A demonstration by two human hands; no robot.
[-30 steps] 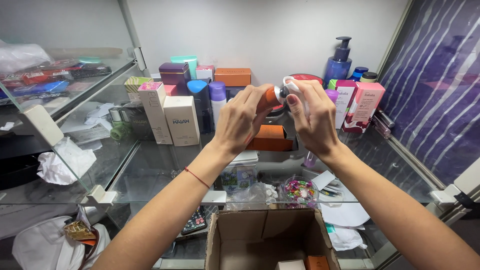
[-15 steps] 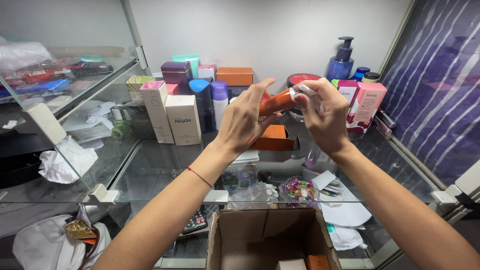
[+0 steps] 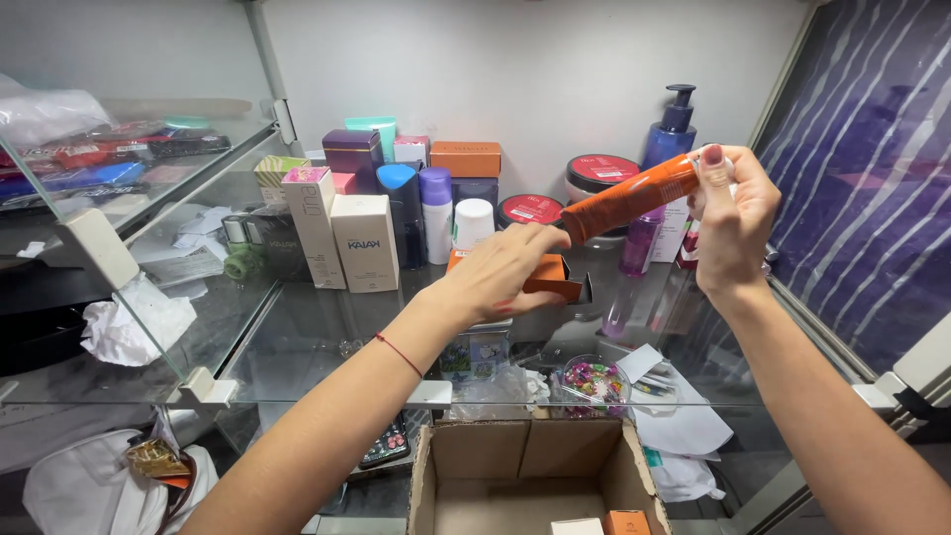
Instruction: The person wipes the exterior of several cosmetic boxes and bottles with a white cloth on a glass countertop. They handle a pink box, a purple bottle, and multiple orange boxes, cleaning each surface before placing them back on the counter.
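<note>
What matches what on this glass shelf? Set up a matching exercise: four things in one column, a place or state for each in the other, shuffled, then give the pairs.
Things:
1. orange tube
2. open orange carton
3. blue pump bottle
4. cardboard box

Places or states:
A. stands at the back wall, behind the tube
B. held up in the right hand
C. open, below the shelf's front edge
D. lies on the glass under the left hand

Pairs: 1-B, 2-D, 3-A, 4-C
</note>
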